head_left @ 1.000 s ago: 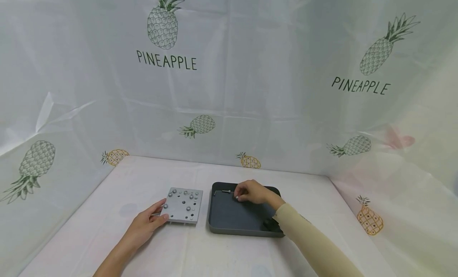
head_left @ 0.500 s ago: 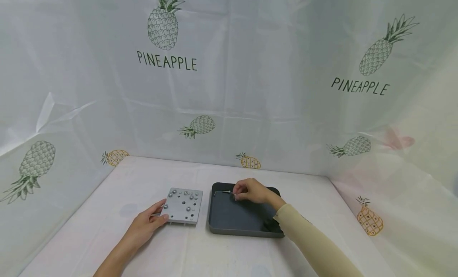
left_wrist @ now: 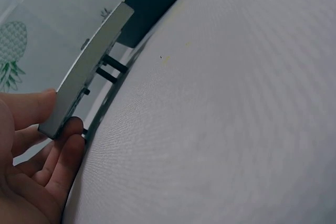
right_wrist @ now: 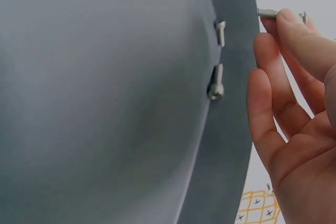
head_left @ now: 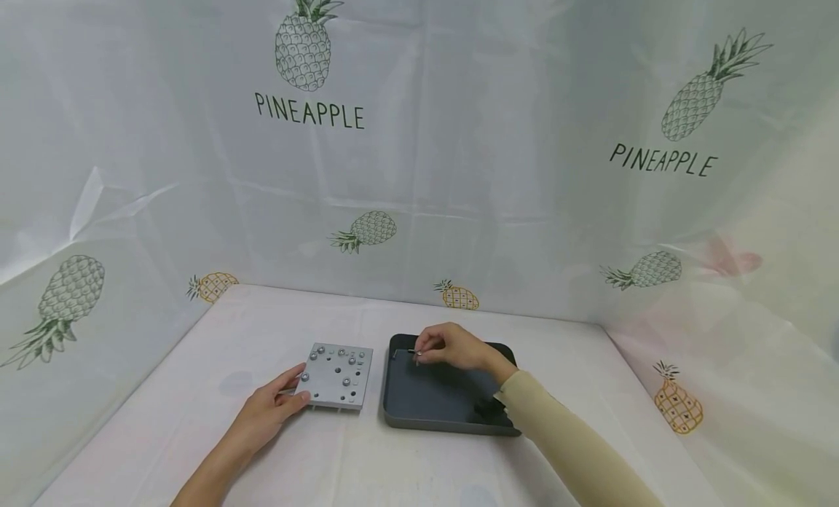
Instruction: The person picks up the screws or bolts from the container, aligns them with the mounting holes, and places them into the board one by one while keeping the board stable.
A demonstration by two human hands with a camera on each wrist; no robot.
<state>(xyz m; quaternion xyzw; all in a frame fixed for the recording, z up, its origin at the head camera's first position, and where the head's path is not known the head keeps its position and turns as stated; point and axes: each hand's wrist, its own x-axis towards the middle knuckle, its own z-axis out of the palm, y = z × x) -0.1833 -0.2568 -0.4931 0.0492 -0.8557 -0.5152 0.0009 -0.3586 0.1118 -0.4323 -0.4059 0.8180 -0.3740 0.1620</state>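
A grey metal plate (head_left: 333,376) with several socket-head screws in its top face stands a little above the table. My left hand (head_left: 266,411) grips its left edge, thumb on top and fingers beneath. In the left wrist view, dark screw shanks (left_wrist: 111,69) stick out below the plate (left_wrist: 86,72). Over the dark tray (head_left: 452,425), my right hand (head_left: 452,347) pinches a small metal screw (right_wrist: 268,12) between thumb and fingers. In the right wrist view, a shorter screw (right_wrist: 221,35) and a longer socket-head screw (right_wrist: 217,83) lie against the tray wall.
The tray's raised rim (head_left: 385,390) stands just right of the plate, with a narrow strip of table between them. A white cloth (head_left: 314,463) covers the table. Pineapple-printed sheets (head_left: 459,128) hang behind and at both sides.
My right hand has moved a little left over the tray, near the far left corner, with the screw pinched. The left hand and plate stay where they were.
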